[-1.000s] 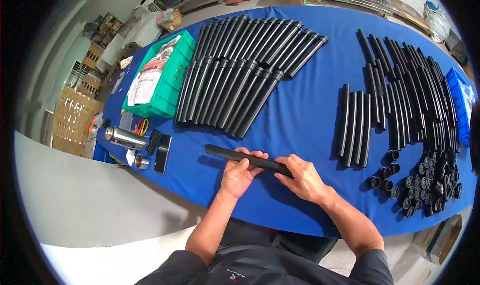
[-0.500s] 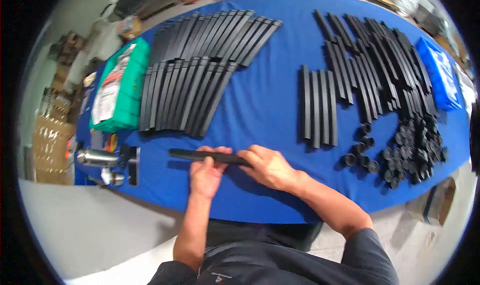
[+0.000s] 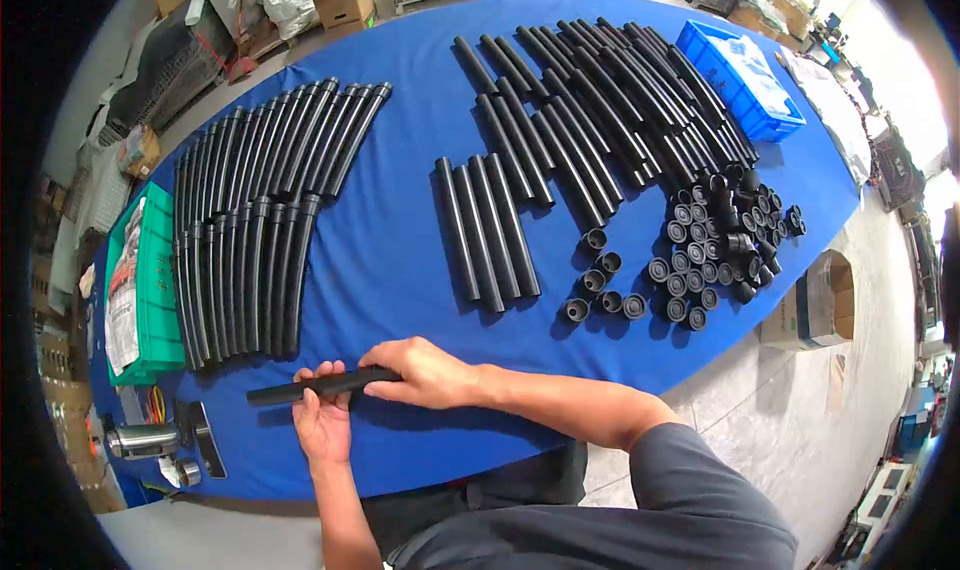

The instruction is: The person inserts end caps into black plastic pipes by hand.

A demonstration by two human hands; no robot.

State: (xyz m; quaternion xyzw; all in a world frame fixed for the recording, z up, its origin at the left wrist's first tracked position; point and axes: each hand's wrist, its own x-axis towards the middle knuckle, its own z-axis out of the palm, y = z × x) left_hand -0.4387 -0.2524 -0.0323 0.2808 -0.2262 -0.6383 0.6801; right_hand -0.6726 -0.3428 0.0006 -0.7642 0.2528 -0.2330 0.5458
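Observation:
A black tube [image 3: 273,394] lies across both my hands, just over the blue cloth near the table's front edge. My left hand [image 3: 324,425] is closed around its middle from below, thumb on the near side. Wrapped over the tube's right end is my right hand [image 3: 428,373], which hides that end from view. Beyond them on the left, rows of black tubes with collared far ends [image 3: 270,280] lie side by side. Plain black tubes [image 3: 487,232] rest to the right, and loose round black caps [image 3: 678,260] are grouped nearer the right edge.
A green crate [image 3: 158,315] with printed paper in it stands at the left edge. Close to it are a steel flask [image 3: 145,440] and a dark phone-like slab [image 3: 207,442]. A blue bin [image 3: 735,85] sits at the far right; a cardboard box [image 3: 828,300] is on the floor.
The view has swung to the right, so the table and its contents appear further left. Both hands still hold the black tube, my right hand still at its right end.

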